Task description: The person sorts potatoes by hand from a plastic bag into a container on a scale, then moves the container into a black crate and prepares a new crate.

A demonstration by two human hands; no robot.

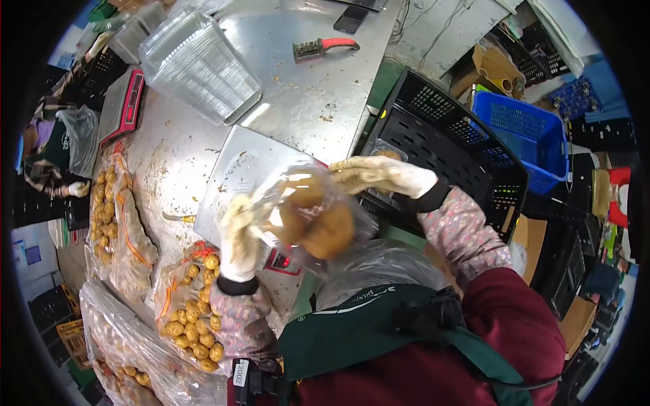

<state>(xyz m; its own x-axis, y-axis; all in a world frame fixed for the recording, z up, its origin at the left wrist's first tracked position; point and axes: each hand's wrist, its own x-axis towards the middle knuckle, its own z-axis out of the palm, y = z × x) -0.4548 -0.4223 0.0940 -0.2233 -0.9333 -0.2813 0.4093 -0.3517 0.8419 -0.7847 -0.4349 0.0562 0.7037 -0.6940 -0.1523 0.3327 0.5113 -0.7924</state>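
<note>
A clear plastic pack [311, 213] with several large potatoes inside hangs between my two gloved hands, above the near edge of a metal scale plate [237, 159]. My left hand [239, 227] is closed on the pack's left side. At its upper right, my right hand [382, 174] touches the plastic with fingers stretched out, close to the black crate's edge. The pack is slightly blurred. Below it, part of the scale's red display [283, 262] shows. Inside the black crate [440, 145] lies another potato pack [387, 155], partly hidden by my right hand.
Stacked clear trays [203, 68], a red-handled sharpener [325, 47], a phone [351, 19] and a small knife [179, 218] lie on the metal table [298, 95]. Bags of small potatoes [196, 325] stand at left. A blue crate [521, 135] is at right; a co-worker [57, 149] is at far left.
</note>
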